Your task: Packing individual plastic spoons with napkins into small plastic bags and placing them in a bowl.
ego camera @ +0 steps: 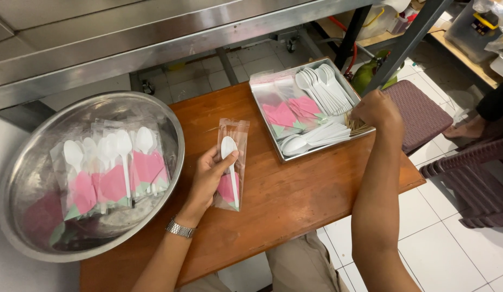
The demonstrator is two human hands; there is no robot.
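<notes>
My left hand (208,176) holds a clear plastic sleeve (233,162) with a white plastic spoon and a pink folded napkin inside, over the wooden table (294,194). My right hand (377,110) reaches into the right edge of a square metal tray (270,124), its fingers closed on a bunch of thin wooden toothpicks (353,124). The tray also holds loose white spoons (324,86), pink napkins (289,113) and empty clear sleeves. At the left, a large round metal bowl (29,178) holds several filled sleeves (110,167) with spoons and pink napkins.
A steel counter edge (127,38) runs across the top. A purple cushioned stool (419,113) stands right of the table, with stacked dark plastic chairs (478,184) beyond it. Another person's foot (465,130) rests on the white tiled floor at the far right.
</notes>
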